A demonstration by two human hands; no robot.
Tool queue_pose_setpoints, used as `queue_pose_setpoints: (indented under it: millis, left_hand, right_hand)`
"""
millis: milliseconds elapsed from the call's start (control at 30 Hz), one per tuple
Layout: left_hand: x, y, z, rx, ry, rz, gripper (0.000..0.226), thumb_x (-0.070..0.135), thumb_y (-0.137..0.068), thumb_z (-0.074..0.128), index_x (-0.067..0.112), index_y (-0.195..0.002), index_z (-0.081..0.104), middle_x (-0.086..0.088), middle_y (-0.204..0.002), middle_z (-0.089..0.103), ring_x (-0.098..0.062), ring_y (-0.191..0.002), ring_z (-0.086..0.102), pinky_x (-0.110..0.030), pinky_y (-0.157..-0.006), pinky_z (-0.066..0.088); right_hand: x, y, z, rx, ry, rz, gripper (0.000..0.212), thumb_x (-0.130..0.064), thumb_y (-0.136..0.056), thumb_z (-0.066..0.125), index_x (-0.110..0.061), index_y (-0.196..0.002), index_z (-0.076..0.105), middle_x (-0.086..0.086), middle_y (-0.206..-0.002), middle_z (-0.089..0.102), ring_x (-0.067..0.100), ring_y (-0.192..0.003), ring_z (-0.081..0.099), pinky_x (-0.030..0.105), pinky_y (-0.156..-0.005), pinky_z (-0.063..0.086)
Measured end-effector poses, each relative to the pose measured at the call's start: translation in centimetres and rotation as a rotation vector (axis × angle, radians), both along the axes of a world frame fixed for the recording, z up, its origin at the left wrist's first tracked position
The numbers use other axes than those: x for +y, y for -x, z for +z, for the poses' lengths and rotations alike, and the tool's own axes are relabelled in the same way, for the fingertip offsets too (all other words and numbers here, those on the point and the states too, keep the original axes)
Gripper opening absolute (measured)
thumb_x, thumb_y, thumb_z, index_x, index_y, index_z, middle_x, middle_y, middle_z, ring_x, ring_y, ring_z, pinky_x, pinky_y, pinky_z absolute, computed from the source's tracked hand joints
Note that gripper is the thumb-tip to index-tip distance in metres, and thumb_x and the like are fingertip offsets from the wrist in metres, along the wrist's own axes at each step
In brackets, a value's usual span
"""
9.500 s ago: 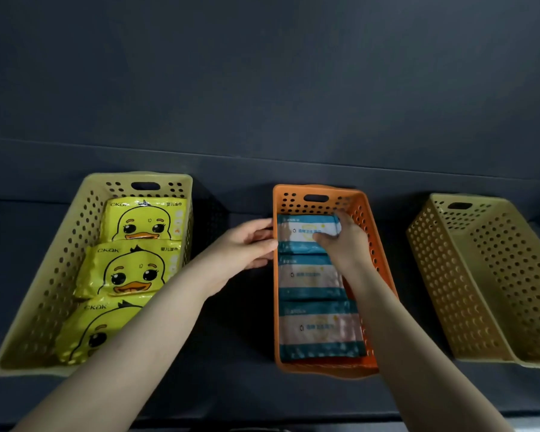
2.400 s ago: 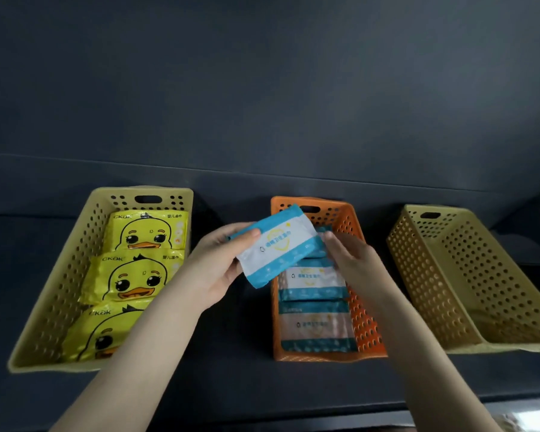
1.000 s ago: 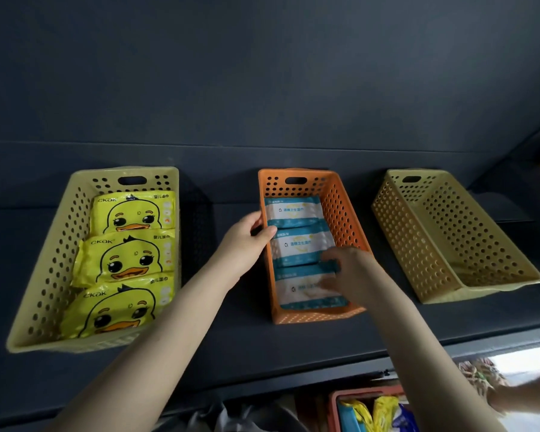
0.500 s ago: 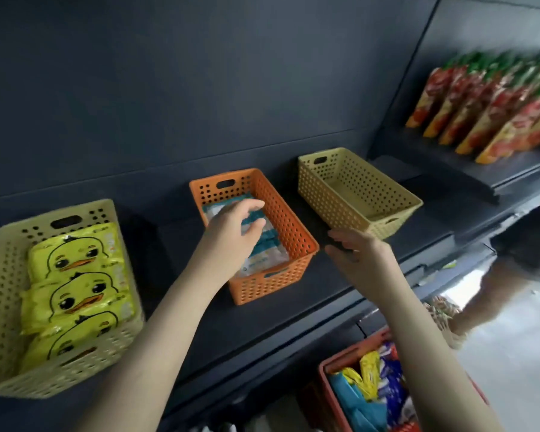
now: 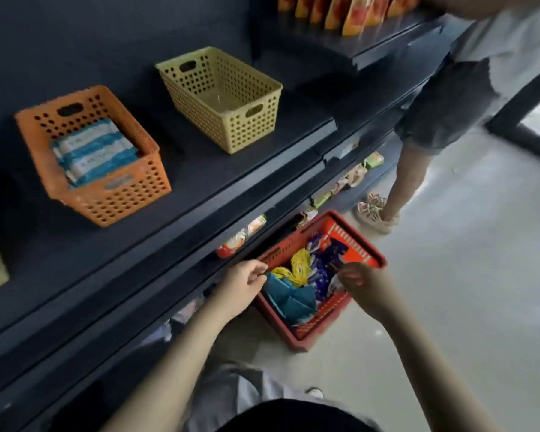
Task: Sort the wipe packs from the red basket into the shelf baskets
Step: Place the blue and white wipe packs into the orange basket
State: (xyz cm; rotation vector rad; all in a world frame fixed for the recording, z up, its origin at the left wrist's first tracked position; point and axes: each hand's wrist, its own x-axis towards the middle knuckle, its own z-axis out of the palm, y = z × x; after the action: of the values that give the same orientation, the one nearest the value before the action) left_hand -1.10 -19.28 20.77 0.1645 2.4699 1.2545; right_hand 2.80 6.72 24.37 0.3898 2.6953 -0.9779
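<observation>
Red basket [image 5: 320,319] lies beneath the left hand [image 5: 246,286] and right hand [image 5: 363,283].

Another person [image 5: 443,107] in dark shorts is standing well beyond the right hand [image 5: 363,285], orange snack packs [image 5: 353,14] sitting on the shelf [image 5: 387,39] farther up.

dim shelving | bright floor right | motion blur | edges warped

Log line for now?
left hand, right hand: over red plastic basket | grip: unclear | orange plastic basket: blue-white wipe packs | yellow plastic basket: nothing visible
</observation>
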Motion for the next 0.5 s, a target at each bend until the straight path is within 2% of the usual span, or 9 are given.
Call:
queue_pose_setpoints:
  millis: [67,100,200,367,500]
  left_hand:
    - [2.1,-2.0,-2.8,-0.090,0.038,-0.017,0.025,0.009,-0.093,0.059,0.009,-0.117,0.063,0.000,-0.110,0.065,-0.015,-0.103,0.063,-0.021,-0.087,0.047]
    - [2.9,-2.9,-3.9,-0.137,0.046,-0.006,0.025,0.008,-0.093,0.058,0.007,-0.117,0.063,-0.001,-0.111,0.065,-0.016,-0.103,0.063,-0.020,-0.086,0.046]
    - [4.6,-4.6,-6.2,-0.273,0.036,0.082,0.023,0.007,-0.093,0.057,0.004,-0.116,0.063,-0.007,-0.112,0.066,-0.020,-0.105,0.064,-0.023,-0.088,0.047]
    - [6.2,-3.5,-10.4,-0.389,0.070,0.187,0.023,0.013,-0.093,0.058,0.007,-0.114,0.064,-0.008,-0.112,0.067,-0.022,-0.107,0.063,-0.034,-0.096,0.049]
    - [7.6,-0.4,-14.5,-0.501,0.098,0.222,0.031,0.020,-0.094,0.057,0.010,-0.123,0.058,-0.004,-0.114,0.063,-0.018,-0.108,0.059,-0.025,-0.089,0.043]
  right_hand:
    - [2.5,-1.8,-2.3,-0.052,0.034,-0.040,0.014,-0.002,-0.087,0.062,-0.003,-0.098,0.071,0.011,-0.095,0.074,0.028,-0.087,0.069,0.024,-0.067,0.043]
    - [3.5,-2.4,-3.3,-0.088,0.039,-0.049,0.016,-0.003,-0.088,0.062,-0.003,-0.101,0.071,0.012,-0.099,0.074,0.028,-0.089,0.069,0.023,-0.066,0.042]
    - [5.6,-3.4,-5.8,-0.194,0.068,-0.055,0.018,-0.009,-0.091,0.062,-0.004,-0.106,0.070,0.010,-0.105,0.073,0.025,-0.093,0.068,0.020,-0.067,0.037]
    - [7.3,-0.5,-9.9,-0.294,0.084,-0.029,0.020,-0.012,-0.091,0.060,-0.007,-0.108,0.070,0.009,-0.108,0.072,0.024,-0.097,0.067,0.018,-0.068,0.035]
    - [7.3,3.3,-14.5,-0.337,0.080,-0.009,0.021,-0.012,-0.093,0.057,-0.007,-0.109,0.069,0.009,-0.111,0.071,0.025,-0.101,0.065,0.021,-0.073,0.037]
